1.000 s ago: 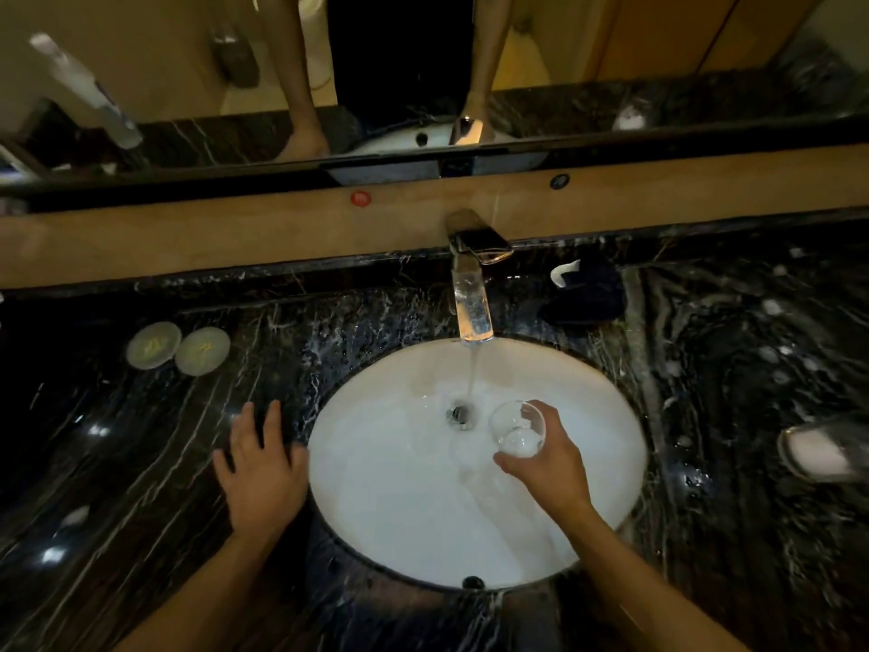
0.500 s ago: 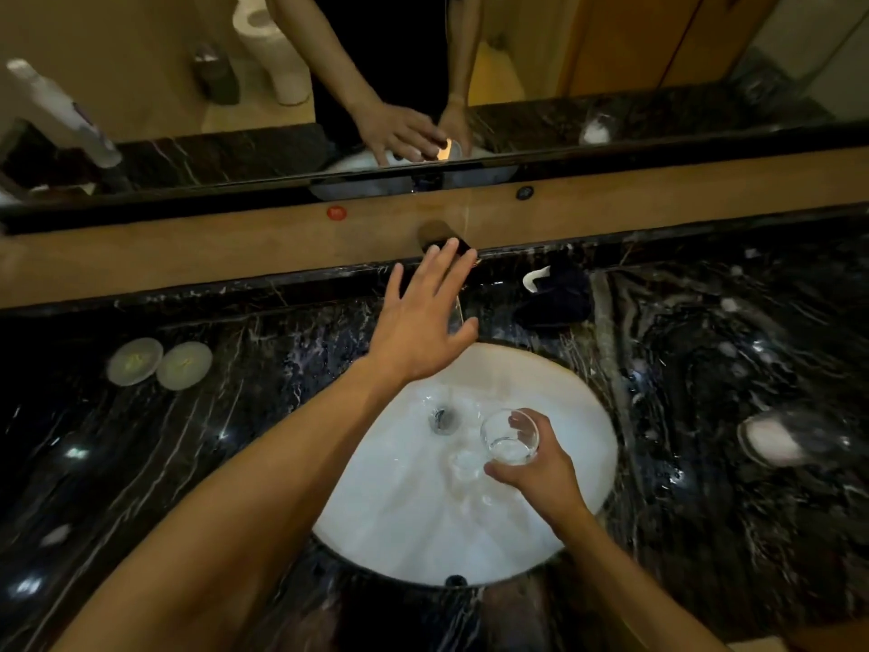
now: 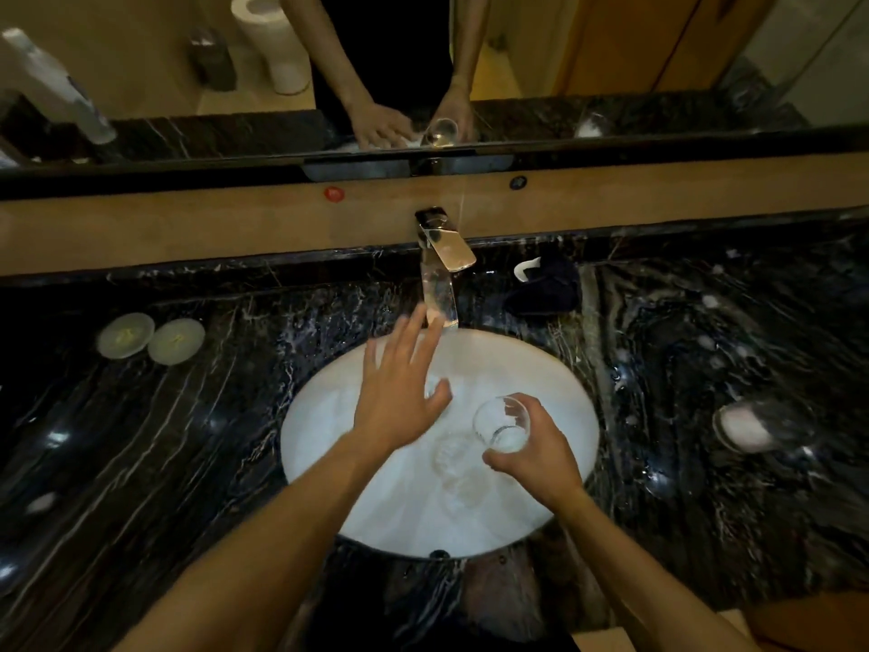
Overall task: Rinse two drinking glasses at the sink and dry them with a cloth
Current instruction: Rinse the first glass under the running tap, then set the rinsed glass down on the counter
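Note:
My right hand (image 3: 541, 458) grips a clear drinking glass (image 3: 501, 422) over the right half of the white oval sink (image 3: 324, 416). The glass is tilted with its mouth toward the camera. My left hand (image 3: 397, 392) hovers over the basin with straight, spread fingers and holds nothing; its fingertips are just below the chrome faucet (image 3: 442, 270). No water stream shows at the spout. A second glass (image 3: 757, 423) lies on its side on the counter at the right. A dark cloth (image 3: 543, 289) sits right of the faucet.
The black marble counter (image 3: 188, 440) surrounds the sink. Two round pale coasters (image 3: 150, 340) lie at the left. A mirror (image 3: 611, 54) runs along the back above a wooden ledge (image 3: 188, 228). A bottle (image 3: 56, 87) stands at the far left.
My left hand went from the counter up to the faucet handle, then drew back over the basin. The water stream has stopped. My right hand still holds the glass.

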The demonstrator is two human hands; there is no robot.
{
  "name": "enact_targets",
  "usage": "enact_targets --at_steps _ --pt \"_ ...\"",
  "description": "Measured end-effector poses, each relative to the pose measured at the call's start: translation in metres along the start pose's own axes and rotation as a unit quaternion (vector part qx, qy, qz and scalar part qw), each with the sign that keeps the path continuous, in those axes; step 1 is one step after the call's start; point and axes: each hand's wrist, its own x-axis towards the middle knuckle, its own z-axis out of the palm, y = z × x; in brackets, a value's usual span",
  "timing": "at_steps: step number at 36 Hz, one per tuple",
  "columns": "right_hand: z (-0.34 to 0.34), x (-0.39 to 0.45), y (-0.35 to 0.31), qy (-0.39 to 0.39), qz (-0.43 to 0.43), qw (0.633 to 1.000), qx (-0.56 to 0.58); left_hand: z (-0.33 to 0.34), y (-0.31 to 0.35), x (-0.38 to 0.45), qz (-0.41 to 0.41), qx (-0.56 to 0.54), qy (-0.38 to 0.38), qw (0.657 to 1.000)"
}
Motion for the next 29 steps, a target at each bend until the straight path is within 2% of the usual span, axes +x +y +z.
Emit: enact_targets --at_steps 3,7,11,16,23,29 --pt "-0.002 0.002 0.0 -0.028 -0.032 0.992 -0.118 0.041 -0.013 -0.07 -0.042 -0.004 -0.07 0.997" --pt "-0.005 0.004 -0.006 -0.05 -0.06 0.959 -0.274 0.072 -0.035 -0.153 -0.066 0.05 -0.111 0.99" --pt "-0.005 0.008 -0.014 -0.066 -0.085 0.891 -0.44 0.073 -0.048 -0.186 -0.041 0.099 -0.108 0.988" --pt "-0.004 0.012 -0.021 -0.1 -0.122 0.786 -0.597 0.071 -0.045 -0.183 -0.041 0.101 -0.105 0.988" --pt "-0.004 0.017 -0.037 -0.115 -0.173 0.671 -0.712 0.07 -0.044 -0.184 -0.039 0.101 -0.106 0.989" --pt "-0.01 0.021 -0.043 -0.12 -0.179 0.64 -0.738 0.068 -0.044 -0.183 -0.05 0.103 -0.119 0.986"
